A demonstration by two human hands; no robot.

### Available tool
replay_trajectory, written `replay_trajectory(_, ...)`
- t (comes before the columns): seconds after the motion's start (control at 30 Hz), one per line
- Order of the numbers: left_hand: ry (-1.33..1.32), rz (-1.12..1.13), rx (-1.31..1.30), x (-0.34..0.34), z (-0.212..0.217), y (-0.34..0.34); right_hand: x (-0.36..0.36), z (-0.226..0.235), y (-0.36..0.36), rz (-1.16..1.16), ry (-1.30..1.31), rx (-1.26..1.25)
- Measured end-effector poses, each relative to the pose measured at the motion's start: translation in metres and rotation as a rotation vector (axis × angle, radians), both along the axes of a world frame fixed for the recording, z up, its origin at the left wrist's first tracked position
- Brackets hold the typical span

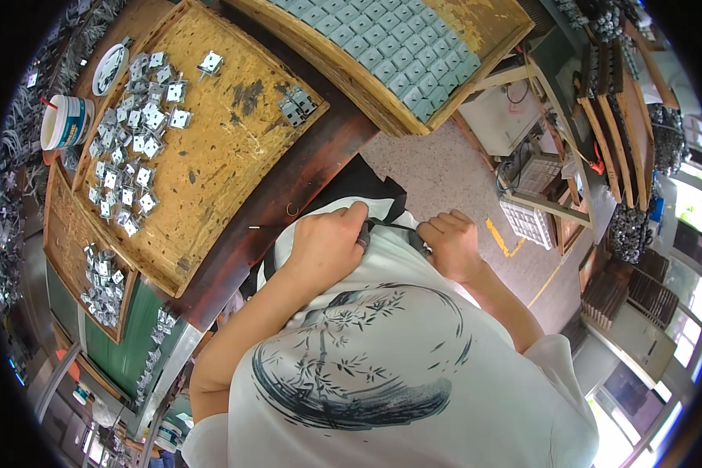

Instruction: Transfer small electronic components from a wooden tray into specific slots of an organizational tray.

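Just beyond the near edge of the dark table (320, 168), which bears a wooden tray (218, 148), the white shirt (359, 343) is bunched where the left hand (329, 240) and right hand (452, 246), both closed, grip a dark strap (384, 226), while metal parts (136, 125) crowd the tray's left edge.

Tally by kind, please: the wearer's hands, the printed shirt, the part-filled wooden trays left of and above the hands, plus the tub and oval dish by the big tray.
Hands (left hand, right hand): 2
Printed shirt: 1
Wooden trays (large tray, small tray, upper tray): 3
White tub: 1
Oval dish: 1
Total: 8
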State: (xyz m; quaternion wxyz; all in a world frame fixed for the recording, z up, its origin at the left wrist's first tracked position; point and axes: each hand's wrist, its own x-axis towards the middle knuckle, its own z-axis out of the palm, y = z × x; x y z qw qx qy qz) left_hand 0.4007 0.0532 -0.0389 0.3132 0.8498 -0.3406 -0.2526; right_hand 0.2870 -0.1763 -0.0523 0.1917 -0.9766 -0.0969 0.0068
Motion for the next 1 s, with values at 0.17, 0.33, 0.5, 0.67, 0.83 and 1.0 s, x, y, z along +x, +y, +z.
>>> replay_trajectory(0.17, -0.053, 0.05, -0.098, -0.004, -0.002, 0.003, 0.017, 0.011, -0.007, 0.017, 0.118, 0.426)
replay_trajectory(0.33, -0.095, 0.08, -0.141, -0.01, -0.004, 0.003, 0.059, 0.011, 0.012, 0.116, 0.055, 0.219)
replay_trajectory(0.5, -0.22, 0.082, -0.168, -0.014, -0.005, 0.008, 0.069, -0.004, 0.016, 0.232, 0.388, 0.504)
replay_trajectory(0.67, -0.237, 0.14, -0.206, -0.018, -0.005, 0.007, 0.069, -0.008, 0.015, 0.167, 0.418, 0.655)
replay_trajectory(0.83, -0.269, 0.266, -0.188, -0.018, -0.002, 0.01, 0.056, -0.002, 0.014, 0.072, 0.509, 0.701)
replay_trajectory(1.0, -0.223, 0.38, -0.143, -0.014, 0.001, 0.016, 0.055, 0.006, 0.018, 0.026, 0.519, 0.651)
